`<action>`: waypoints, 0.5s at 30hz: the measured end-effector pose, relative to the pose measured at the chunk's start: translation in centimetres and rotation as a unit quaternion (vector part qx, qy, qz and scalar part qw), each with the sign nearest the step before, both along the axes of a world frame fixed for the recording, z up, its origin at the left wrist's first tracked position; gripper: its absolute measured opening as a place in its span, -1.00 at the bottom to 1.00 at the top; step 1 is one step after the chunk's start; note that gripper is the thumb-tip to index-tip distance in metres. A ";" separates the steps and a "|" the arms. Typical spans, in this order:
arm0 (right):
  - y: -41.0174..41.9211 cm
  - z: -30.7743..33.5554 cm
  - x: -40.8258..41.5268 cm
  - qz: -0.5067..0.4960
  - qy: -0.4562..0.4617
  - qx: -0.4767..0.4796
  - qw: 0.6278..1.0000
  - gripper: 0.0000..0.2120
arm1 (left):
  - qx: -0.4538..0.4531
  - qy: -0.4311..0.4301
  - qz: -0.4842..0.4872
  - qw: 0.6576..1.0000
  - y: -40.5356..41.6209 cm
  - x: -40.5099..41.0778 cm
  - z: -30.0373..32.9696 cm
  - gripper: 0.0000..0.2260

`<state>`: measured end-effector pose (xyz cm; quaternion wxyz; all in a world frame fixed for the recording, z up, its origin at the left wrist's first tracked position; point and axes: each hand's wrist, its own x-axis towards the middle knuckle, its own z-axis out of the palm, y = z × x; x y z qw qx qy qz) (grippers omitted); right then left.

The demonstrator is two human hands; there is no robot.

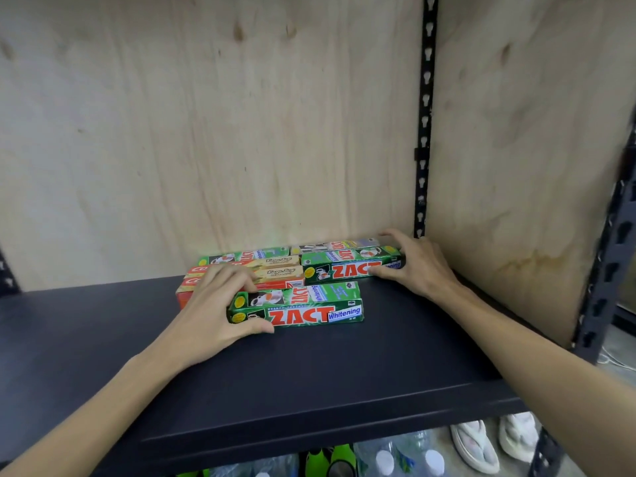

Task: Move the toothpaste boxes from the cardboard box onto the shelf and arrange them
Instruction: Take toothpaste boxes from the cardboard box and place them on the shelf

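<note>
Several toothpaste boxes lie flat on the dark shelf point(309, 373) near its back wall. My left hand point(210, 304) grips the left end of the front green ZACT box point(303, 306), thumb on its front face, fingers over the top. My right hand point(413, 263) holds the right end of a second green ZACT box point(347, 265) further back, thumb in front and fingers curled behind it. Red and beige boxes point(275, 275) lie between and behind them, partly covered by my left hand. The cardboard box is out of view.
Plywood panels form the back point(206, 132) and right side point(516, 166) of the bay, with black slotted uprights point(425, 115) at the corner. Below the shelf's front edge are plastic bottles point(395, 456), green items and white slippers point(475, 445) on the floor.
</note>
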<state>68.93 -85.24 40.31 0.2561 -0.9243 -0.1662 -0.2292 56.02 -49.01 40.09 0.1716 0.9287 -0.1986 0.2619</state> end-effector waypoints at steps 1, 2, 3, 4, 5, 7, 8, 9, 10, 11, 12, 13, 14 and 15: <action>0.2 0.1 0.1 0.004 0.000 0.004 1.000 -0.28 | -0.006 0.004 -0.003 1.000 0.1 -0.1 0.0 -0.43; 0.3 0.2 0.2 0.008 0.001 0.009 1.000 -0.28 | -0.013 0.007 -0.007 1.000 0.1 -0.1 0.0 -0.44; 0.4 0.2 0.4 0.013 0.004 0.013 1.000 -0.27 | -0.019 0.009 -0.010 1.000 0.2 -0.2 0.1 -0.46; 0.5 0.2 0.6 0.017 0.007 0.017 1.000 -0.26 | -0.024 0.011 -0.011 1.000 0.2 -0.3 0.1 -0.48; 0.6 0.2 0.8 0.020 0.008 0.019 1.000 -0.24 | -0.026 0.012 -0.013 1.000 0.2 -0.4 0.1 -0.49; 0.5 -0.1 1.0 0.019 0.024 0.031 0.999 -0.18 | -0.024 0.010 -0.016 1.000 0.1 -0.5 0.1 -0.52; 0.4 -0.3 1.0 0.018 0.037 0.046 0.998 -0.14 | -0.021 0.009 -0.017 1.000 0.1 -0.4 0.1 -0.53; 0.2 -0.4 0.9 0.016 0.050 0.060 0.997 -0.10 | -0.017 0.008 -0.017 1.000 0.0 -0.4 0.1 -0.54; 0.0 -0.5 0.7 0.013 0.059 0.072 0.996 -0.07 | -0.013 0.007 -0.017 1.000 -0.1 -0.4 0.1 -0.55; -0.2 -0.6 0.3 0.009 0.062 0.077 0.995 -0.06 | -0.009 0.005 -0.018 1.000 -0.2 -0.4 0.1 -0.55; -0.4 -0.6 -0.3 0.003 0.054 0.080 0.995 -0.08 | -0.005 0.000 -0.019 1.000 -0.4 -0.3 0.1 -0.55; -0.6 -0.7 -0.9 -0.001 0.035 0.086 0.996 -0.14 | -0.001 -0.008 -0.019 1.000 -0.6 -0.2 0.1 -0.55; -0.9 -0.6 -1.8 0.002 0.013 0.104 0.995 -0.21 | 0.002 -0.016 -0.019 1.000 -1.0 -0.2 0.1 -0.54; -1.1 -0.6 -2.8 0.013 -0.006 0.133 0.991 -0.30 | 0.007 -0.025 -0.018 1.000 -1.5 -0.1 0.1 -0.54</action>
